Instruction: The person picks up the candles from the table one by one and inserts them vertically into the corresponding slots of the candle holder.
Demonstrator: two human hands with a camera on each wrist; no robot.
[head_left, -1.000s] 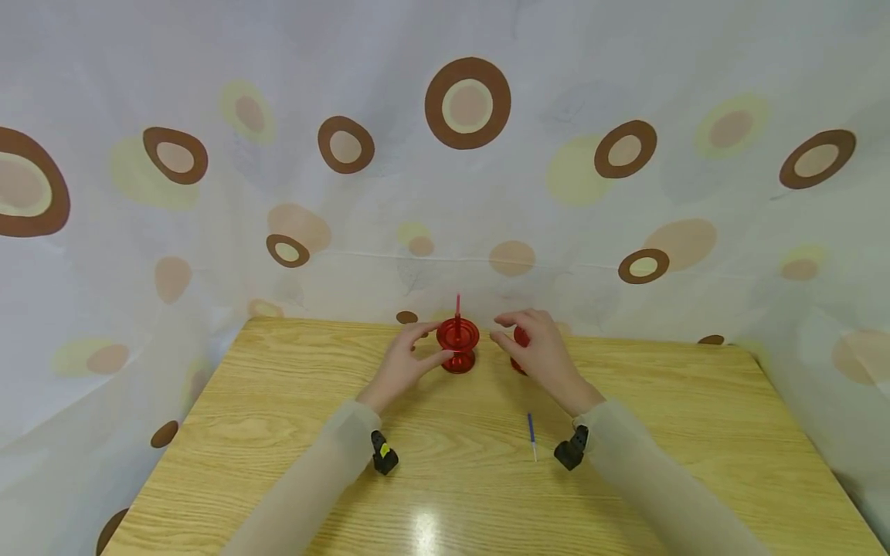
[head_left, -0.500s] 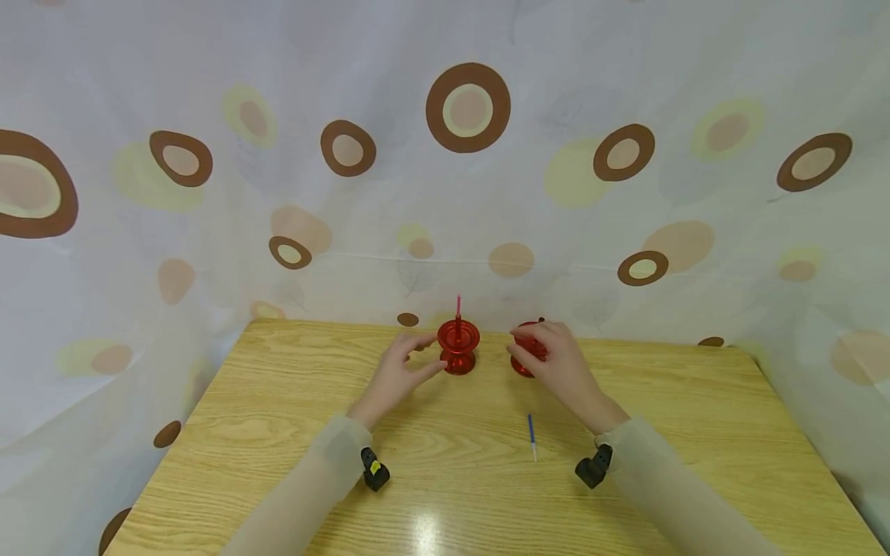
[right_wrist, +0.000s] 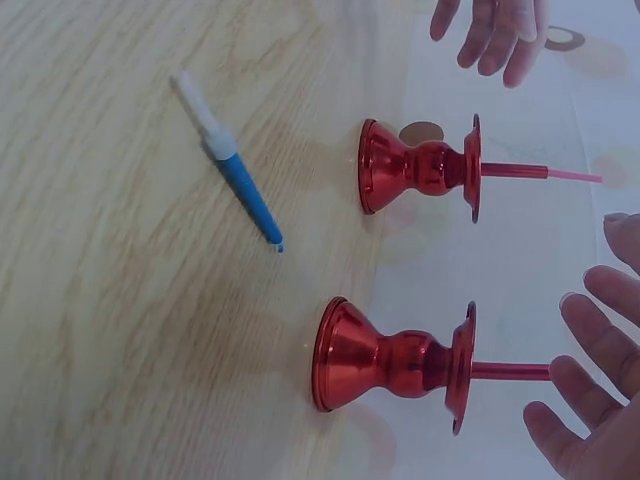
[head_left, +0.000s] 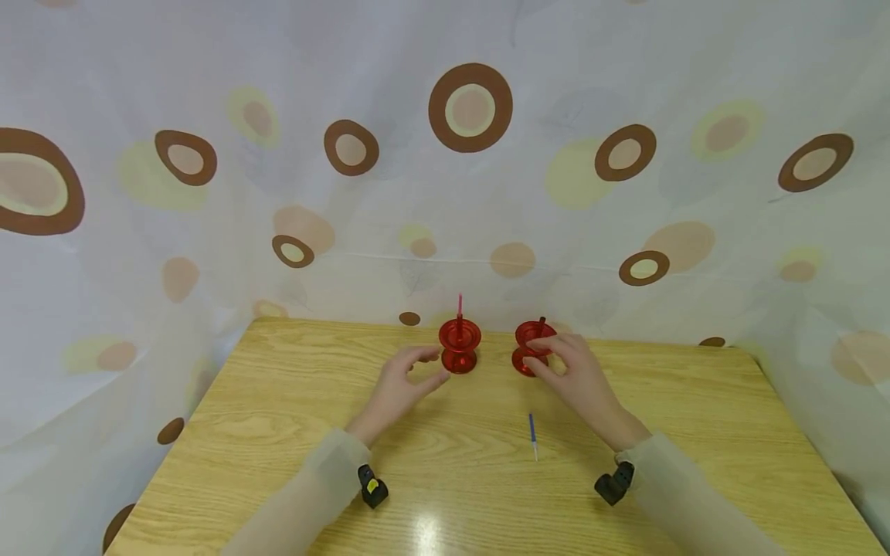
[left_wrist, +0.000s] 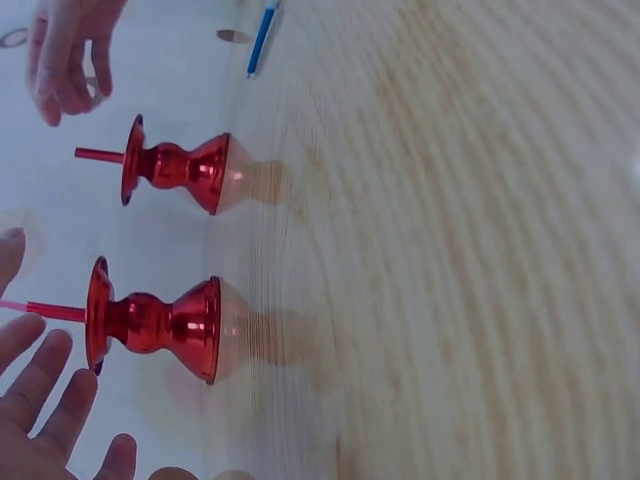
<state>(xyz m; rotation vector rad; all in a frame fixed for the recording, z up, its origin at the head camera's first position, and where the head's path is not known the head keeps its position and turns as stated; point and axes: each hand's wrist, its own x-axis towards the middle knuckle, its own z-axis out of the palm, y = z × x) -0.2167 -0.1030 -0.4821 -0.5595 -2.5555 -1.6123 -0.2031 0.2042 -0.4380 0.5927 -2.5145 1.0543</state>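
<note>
Two shiny red candle holders stand upright near the table's back edge. The left candle holder [head_left: 460, 360] bears a thin pink candle [head_left: 460, 303] in its tube. On the right candle holder [right_wrist: 405, 362] the tube has no candle in it. My left hand [head_left: 398, 386] is beside the left holder, fingers and thumb apart, holding nothing. My right hand [head_left: 575, 376] is beside the right holder, its fingers overlapping the holder in the head view; the right wrist view shows them loosely spread near the tube. A small blue candle with a white end [right_wrist: 240, 185] lies on the table.
The wooden table [head_left: 445, 479] reaches back to a patterned curtain [head_left: 389, 193] behind the holders and along both sides. Black wrist cameras [head_left: 372, 486] sit on both sleeves.
My right hand has drawn back to the right and toward me, uncovering the right holder. My left hand has drawn back slightly from the left holder. The holders and blue candle have stayed put.
</note>
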